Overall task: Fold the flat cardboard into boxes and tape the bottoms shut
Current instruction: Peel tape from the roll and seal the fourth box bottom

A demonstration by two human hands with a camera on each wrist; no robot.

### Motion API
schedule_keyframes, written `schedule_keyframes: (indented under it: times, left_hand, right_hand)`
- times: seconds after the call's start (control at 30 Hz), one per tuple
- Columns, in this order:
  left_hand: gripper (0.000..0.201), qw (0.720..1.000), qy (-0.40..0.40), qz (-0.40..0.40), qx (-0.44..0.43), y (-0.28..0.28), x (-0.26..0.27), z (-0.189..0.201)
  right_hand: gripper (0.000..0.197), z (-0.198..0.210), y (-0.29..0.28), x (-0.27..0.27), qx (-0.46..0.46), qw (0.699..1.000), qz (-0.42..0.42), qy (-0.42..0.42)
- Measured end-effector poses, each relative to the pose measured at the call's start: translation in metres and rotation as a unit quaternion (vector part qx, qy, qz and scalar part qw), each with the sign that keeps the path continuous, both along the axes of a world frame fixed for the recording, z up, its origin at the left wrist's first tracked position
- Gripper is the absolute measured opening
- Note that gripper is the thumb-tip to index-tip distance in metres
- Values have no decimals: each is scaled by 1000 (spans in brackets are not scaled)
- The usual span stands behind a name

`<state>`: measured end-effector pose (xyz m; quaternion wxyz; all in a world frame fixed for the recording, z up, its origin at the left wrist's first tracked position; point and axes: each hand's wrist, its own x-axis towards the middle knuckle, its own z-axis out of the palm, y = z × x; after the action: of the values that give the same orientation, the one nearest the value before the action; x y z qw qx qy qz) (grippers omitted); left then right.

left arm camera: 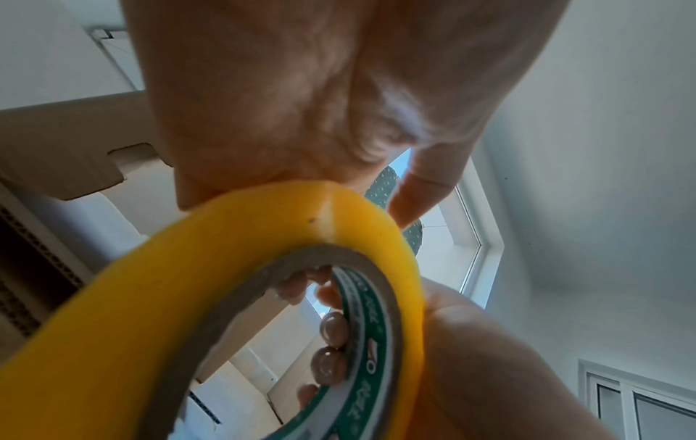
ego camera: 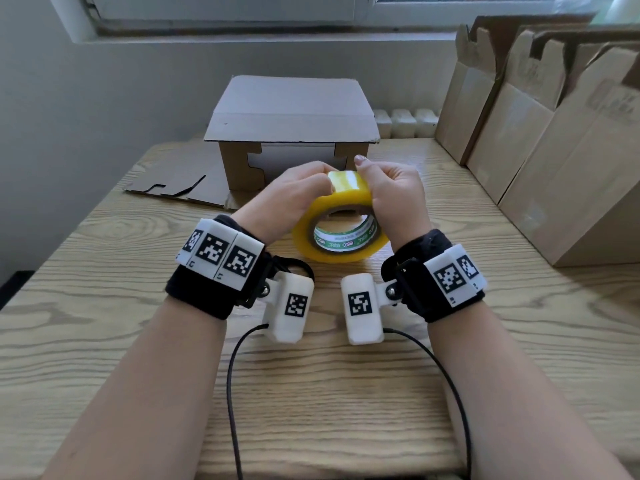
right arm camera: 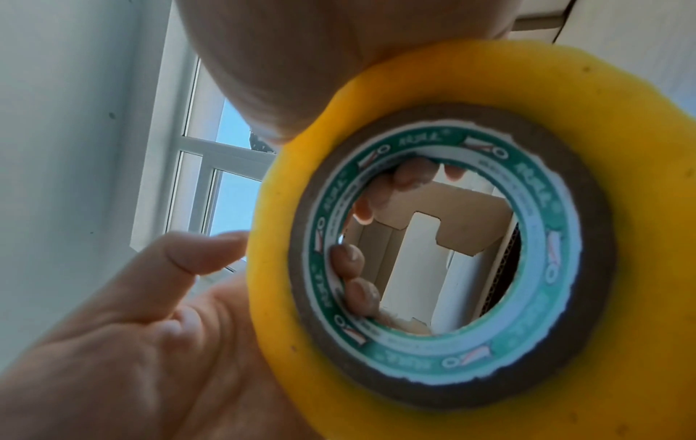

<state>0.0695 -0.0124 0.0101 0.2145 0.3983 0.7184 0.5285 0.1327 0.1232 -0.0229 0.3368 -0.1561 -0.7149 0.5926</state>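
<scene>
cardboard came in several lots: flat sheets point(ego camera: 540, 140) leaning at the table's point(ego camera: 104, 341) right edge, their count hard to tell, one folded box point(ego camera: 291, 133) standing at the far middle, its inside hidden, and one flat piece point(ego camera: 180, 181) lying left of it. one yellow tape roll point(ego camera: 341, 220) hung above the table, gripped by both hands: left hand point(ego camera: 284, 199) clenched on its top rim, right hand point(ego camera: 398, 199) with fingers curled through the core.

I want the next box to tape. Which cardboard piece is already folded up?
The cardboard box standing mid-table behind the tape roll; the sheet left of it lies flat, and those at right lean flat.
</scene>
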Motion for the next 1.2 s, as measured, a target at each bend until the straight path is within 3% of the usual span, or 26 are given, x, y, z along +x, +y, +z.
schedule_keyframes:
  times: [0.27, 0.47, 0.73, 1.2]
  left_hand:
    - [45, 1000, 9, 15, 15, 4, -2, -6]
    - [32, 1000, 10, 1, -2, 2, -1, -6]
    - [39, 999, 4, -40, -4, -1, 0, -6]
    - [36, 999, 21, -30, -18, -3, 2, -4]
  right_hand:
    - [40, 2, 1, 2, -32, 999, -11, -12]
    - [37, 3, 1, 3, -36, 999, 3, -18]
    - [27, 3, 5, 3, -77, 997, -1, -21]
    - [36, 4, 5, 5, -70, 997, 10, -32]
